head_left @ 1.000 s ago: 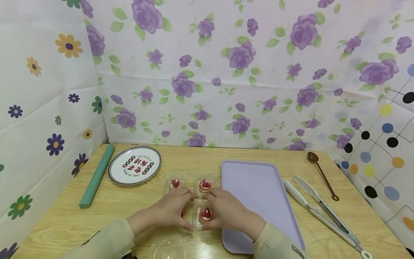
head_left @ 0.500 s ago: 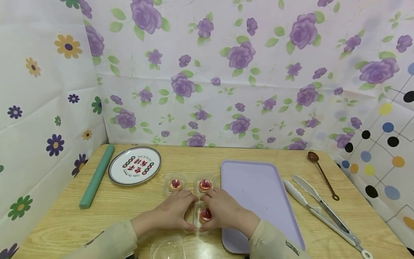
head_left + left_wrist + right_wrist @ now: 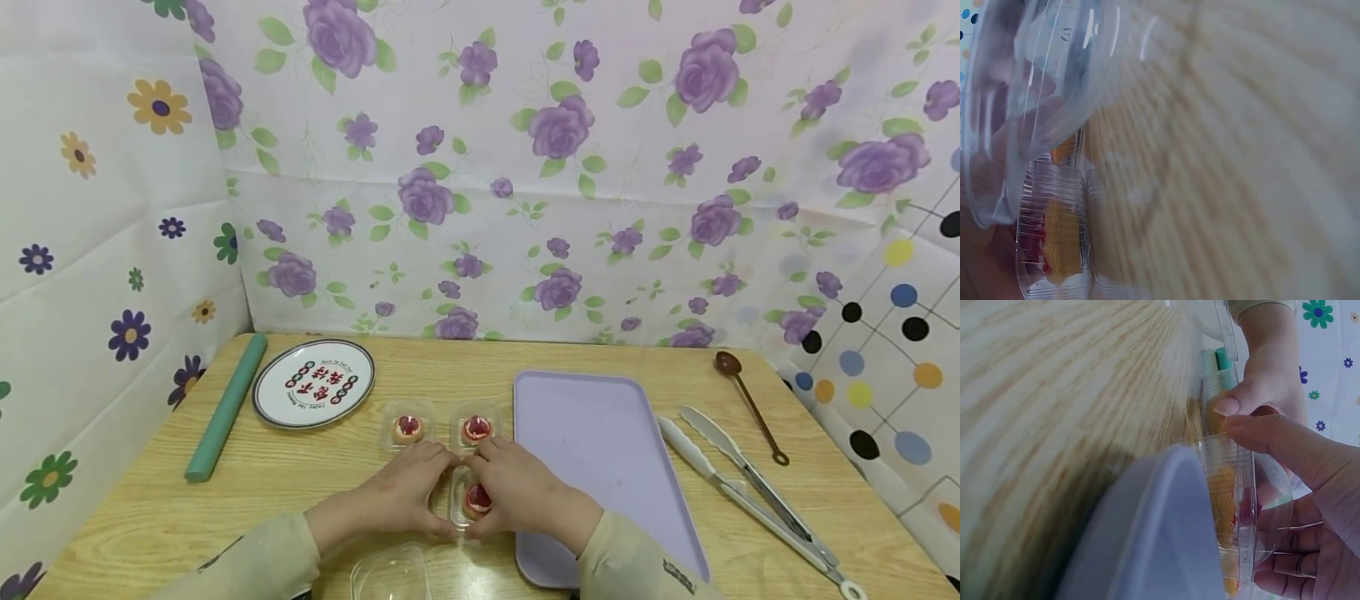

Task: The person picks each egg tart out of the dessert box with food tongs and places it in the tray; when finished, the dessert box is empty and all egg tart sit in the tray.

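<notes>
Several clear plastic boxes sit on the table, each with a small red-topped tart; two stand at the back, a left box (image 3: 408,427) and a right box (image 3: 476,427). My right hand (image 3: 517,487) grips the front right tart box (image 3: 459,498), thumb at its near rim and fingers over the clear lid (image 3: 1275,500). Beside it my left hand (image 3: 408,487) holds the front left tart box (image 3: 1217,384), mostly hidden under the palm in the head view. The two thumbs almost meet. Piped yellow filling shows on a tart (image 3: 1063,240) in the left wrist view.
A loose clear lid (image 3: 392,575) lies at the front edge. To the right is a lilac tray (image 3: 592,442), with tongs (image 3: 757,500) and a brown ladle (image 3: 752,412) beyond. A plate (image 3: 277,392) and a green roll (image 3: 228,408) lie left.
My hands have drawn slightly closer together over the front boxes, and the left one now covers the tart that peeked out beneath it. During the last half second they barely move.
</notes>
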The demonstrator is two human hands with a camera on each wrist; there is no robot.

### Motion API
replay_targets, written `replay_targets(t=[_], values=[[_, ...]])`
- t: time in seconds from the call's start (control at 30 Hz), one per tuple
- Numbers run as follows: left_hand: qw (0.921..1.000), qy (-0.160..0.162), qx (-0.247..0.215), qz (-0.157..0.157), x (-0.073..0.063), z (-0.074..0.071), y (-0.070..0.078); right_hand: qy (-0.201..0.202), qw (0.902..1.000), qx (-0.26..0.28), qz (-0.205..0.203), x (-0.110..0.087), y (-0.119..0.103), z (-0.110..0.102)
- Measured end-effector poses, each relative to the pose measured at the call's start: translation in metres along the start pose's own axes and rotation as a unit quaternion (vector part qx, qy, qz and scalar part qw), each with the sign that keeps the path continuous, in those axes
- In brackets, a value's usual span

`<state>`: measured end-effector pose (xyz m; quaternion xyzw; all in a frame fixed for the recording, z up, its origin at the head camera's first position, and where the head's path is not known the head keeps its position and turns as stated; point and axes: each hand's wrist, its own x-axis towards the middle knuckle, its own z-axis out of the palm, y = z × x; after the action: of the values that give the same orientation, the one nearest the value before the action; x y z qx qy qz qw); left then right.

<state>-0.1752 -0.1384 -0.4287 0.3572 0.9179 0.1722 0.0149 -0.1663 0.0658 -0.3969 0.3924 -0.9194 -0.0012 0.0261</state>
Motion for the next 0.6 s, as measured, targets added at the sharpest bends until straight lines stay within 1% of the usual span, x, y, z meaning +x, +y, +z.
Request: replay_targets(t=[0.17, 0.37, 0.6], values=[[0.9999, 0.003, -0.011, -0.006, -0.0001, 0.0006, -0.0009, 0.003, 0.9999, 0.016, 0.003, -0.0004, -0.0005, 0.0005], [0.9996, 0.017, -0.02, -0.006, 0.0, 0.0011, -0.0006, -0.002, 0.9988, 0.048, 0.008, 0.0001, 0.0004, 0.0006], [0.9994, 0.031, -0.016, 0.002, 0.0005, 0.0026, 0.0017, 0.006, 0.9985, 0.054, 0.007, -0.0018, 0.0001, -0.0002]])
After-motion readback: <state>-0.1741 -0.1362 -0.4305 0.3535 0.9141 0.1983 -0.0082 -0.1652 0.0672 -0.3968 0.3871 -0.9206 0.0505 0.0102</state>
